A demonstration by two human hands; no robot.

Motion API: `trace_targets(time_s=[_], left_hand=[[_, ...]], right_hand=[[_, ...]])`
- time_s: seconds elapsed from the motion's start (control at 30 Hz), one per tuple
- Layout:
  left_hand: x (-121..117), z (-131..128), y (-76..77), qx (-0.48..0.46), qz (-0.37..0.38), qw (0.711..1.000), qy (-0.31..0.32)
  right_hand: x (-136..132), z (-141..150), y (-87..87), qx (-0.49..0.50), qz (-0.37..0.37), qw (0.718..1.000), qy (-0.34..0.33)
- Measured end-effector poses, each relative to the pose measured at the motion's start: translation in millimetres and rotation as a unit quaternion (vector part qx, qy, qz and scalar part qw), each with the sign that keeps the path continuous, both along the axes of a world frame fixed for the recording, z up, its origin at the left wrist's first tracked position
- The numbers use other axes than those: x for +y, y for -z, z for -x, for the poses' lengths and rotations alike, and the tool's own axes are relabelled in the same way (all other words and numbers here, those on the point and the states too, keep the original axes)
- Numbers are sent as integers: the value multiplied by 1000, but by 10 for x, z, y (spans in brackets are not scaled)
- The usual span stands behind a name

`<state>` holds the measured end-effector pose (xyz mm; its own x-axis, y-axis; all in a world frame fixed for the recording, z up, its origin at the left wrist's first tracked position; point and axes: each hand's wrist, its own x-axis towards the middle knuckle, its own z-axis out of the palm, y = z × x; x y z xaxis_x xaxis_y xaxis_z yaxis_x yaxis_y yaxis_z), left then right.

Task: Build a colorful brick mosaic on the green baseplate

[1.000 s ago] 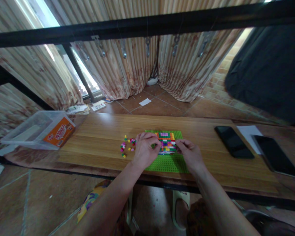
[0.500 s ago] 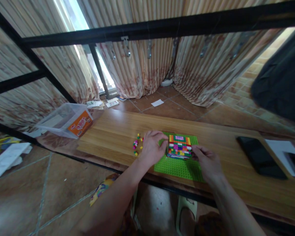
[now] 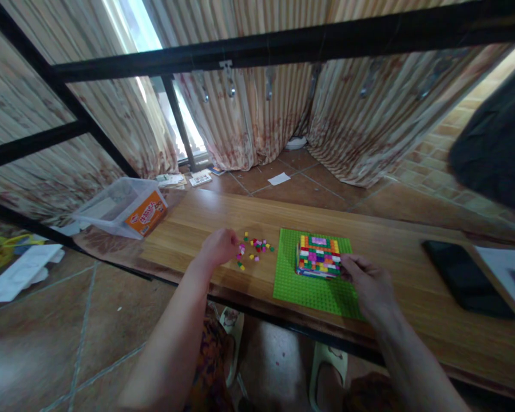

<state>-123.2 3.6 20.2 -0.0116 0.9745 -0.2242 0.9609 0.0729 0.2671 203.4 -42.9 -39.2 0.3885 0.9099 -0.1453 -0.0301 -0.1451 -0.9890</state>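
A block built of many-coloured toy bricks (image 3: 318, 257) stands on a green studded baseplate (image 3: 296, 294). At the block's right side is my right hand (image 3: 369, 283), its thumb and fingers closed on the edge. My left hand (image 3: 218, 247) is at the left edge of a scatter of small loose bricks (image 3: 258, 246) on the wooden table. Its fingers are curled together, and whatever may be between them is too small or hidden to make out.
The wooden tabletop (image 3: 193, 209) has a clear plastic box (image 3: 124, 220) with an orange label beyond its left end. A black phone-like slab (image 3: 466, 277) and white paper (image 3: 500, 269) lie at the right. A black metal bar (image 3: 257, 50) crosses above, before curtains.
My left hand has moved left from the block and baseplate to the loose bricks, uncovering more of them. My right hand stays at the block's right side. The view has shifted slightly.
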Motion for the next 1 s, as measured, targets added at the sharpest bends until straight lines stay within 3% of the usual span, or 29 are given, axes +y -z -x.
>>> trace_targets(time_s=[0.33,0.67,1.0], left_hand=[[-13,-199,112,52,-13,998,22],[73,-182,189,-37,-53,998,24],[100,-84,130,-54,-66,996,11]], right_hand=[[6,-13,40,-14,-8,1000,-12],[-7,-22,40,-31,-15,999,-16],[-4,-11,18,-22,-15,1000,-10]])
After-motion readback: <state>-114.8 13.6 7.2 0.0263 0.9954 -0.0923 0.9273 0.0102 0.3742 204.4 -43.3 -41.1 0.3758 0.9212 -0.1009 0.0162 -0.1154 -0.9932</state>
